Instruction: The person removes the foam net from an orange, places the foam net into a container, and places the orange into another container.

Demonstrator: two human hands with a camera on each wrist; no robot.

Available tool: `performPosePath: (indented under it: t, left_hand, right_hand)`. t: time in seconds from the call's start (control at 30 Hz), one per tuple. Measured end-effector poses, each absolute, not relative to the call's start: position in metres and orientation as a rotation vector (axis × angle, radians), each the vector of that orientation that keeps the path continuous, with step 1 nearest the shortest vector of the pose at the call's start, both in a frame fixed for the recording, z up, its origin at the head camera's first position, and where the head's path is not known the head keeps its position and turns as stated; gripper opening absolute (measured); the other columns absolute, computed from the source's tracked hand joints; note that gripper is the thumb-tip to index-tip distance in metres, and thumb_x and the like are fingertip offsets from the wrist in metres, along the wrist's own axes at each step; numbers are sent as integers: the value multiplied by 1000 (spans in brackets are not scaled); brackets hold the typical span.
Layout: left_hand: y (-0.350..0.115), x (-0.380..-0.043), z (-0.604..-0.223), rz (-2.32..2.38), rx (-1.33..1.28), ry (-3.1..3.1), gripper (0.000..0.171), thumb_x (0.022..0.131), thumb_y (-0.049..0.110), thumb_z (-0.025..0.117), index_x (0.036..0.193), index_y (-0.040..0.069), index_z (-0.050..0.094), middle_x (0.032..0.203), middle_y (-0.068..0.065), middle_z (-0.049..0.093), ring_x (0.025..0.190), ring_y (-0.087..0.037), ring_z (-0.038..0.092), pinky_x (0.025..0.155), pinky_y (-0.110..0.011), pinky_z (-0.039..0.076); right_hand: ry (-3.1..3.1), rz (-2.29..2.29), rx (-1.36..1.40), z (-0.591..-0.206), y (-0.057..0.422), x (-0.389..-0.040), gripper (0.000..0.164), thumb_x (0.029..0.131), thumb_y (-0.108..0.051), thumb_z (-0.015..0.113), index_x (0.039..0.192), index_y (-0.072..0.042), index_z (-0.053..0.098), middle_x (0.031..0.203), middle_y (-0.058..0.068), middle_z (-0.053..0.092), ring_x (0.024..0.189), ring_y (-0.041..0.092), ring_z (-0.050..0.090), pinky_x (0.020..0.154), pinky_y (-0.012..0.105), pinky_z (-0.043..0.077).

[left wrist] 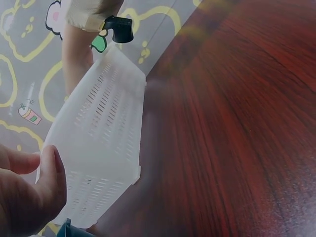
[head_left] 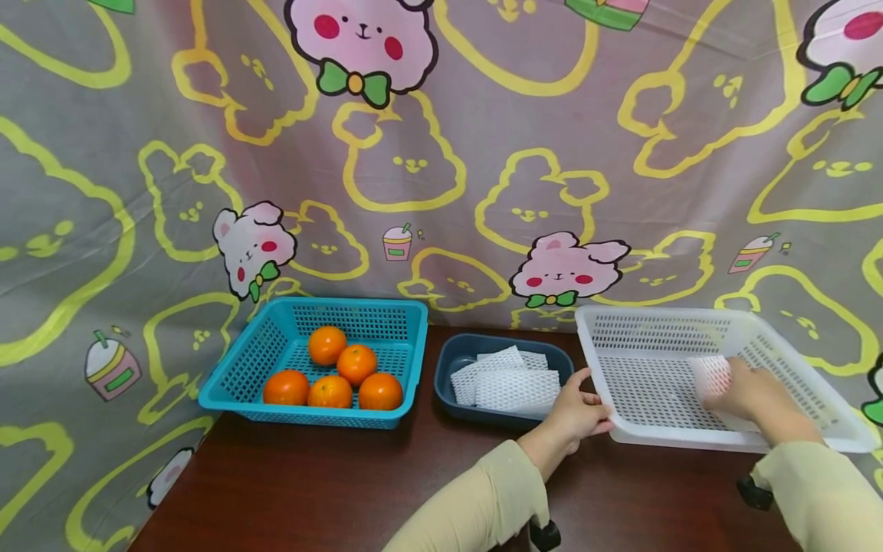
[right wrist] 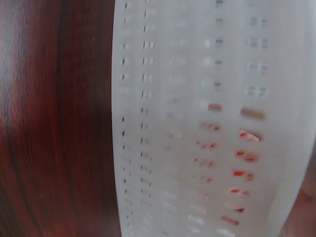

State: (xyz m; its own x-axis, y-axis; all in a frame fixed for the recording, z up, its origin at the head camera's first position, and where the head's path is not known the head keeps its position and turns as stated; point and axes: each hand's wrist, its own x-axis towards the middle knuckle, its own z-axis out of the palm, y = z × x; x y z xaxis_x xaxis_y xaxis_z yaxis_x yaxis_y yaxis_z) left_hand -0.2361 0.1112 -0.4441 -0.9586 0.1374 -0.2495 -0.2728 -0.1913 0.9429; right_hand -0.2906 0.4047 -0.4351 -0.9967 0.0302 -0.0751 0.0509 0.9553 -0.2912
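Observation:
In the head view my right hand (head_left: 755, 395) reaches down into a white plastic basket (head_left: 683, 438) and holds an orange in a white foam net sleeve (head_left: 710, 377) close over its floor. Orange-red patches show through the slots of the basket's side (right wrist: 197, 79) in the right wrist view, with most of the hand hidden behind it. My left hand (head_left: 576, 414) pinches the basket's near left corner at the rim. Its thumb (left wrist: 52, 182) lies against the outside of the basket in the left wrist view.
A blue-grey tray (head_left: 441, 376) with several white foam net sleeves (head_left: 517, 389) sits left of the white basket. Farther left, a turquoise basket (head_left: 313, 415) contains several bare oranges (head_left: 329, 392). A patterned curtain (head_left: 441, 230) hangs behind the dark wooden table (head_left: 310, 491).

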Motion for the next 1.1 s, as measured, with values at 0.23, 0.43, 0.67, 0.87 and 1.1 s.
performPosePath:
  t: [0.23, 0.43, 0.67, 0.87, 1.1]
  left_hand:
    - [112, -236, -444, 2249, -178, 1790, 66, 88, -19, 67, 143, 16, 55, 88, -8, 57, 76, -21, 67, 73, -38, 61]
    - [111, -235, -443, 2274, -214, 1740, 65, 86, -20, 67, 140, 14, 57, 89, -9, 58, 75, -21, 67, 74, -40, 61]
    - [109, -237, -445, 2288, -202, 1754, 63, 85, -20, 68, 138, 13, 58, 89, -9, 59, 76, -20, 67, 74, -39, 61]
    - [105, -235, -443, 2271, -185, 1726, 56, 86, -17, 67, 136, 9, 56, 94, -11, 57, 82, -24, 69, 80, -42, 60]
    - [96, -233, -429, 2128, -112, 1725, 53, 90, -7, 68, 138, 9, 55, 96, -9, 63, 83, -26, 70, 82, -39, 60]
  right_hand:
    - [3081, -513, -52, -426, 381, -284, 98, 78, -33, 84, 135, 23, 27, 112, 52, 42, 100, 65, 47, 80, 70, 45]
    - [3150, -534, -163, -418, 363, -279, 97, 77, -33, 86, 136, 23, 32, 113, 51, 39, 94, 62, 52, 72, 67, 48]
    - [3207, -526, -304, -400, 338, -270, 95, 75, -33, 88, 134, 22, 38, 112, 48, 44, 92, 57, 55, 72, 67, 49]
    - [3254, -571, -432, -390, 318, -261, 91, 73, -33, 91, 132, 18, 45, 107, 42, 51, 90, 51, 57, 68, 63, 52]
    - [3254, -614, -482, -377, 296, -249, 93, 74, -38, 91, 136, 14, 45, 114, 41, 49, 95, 51, 56, 69, 63, 52]
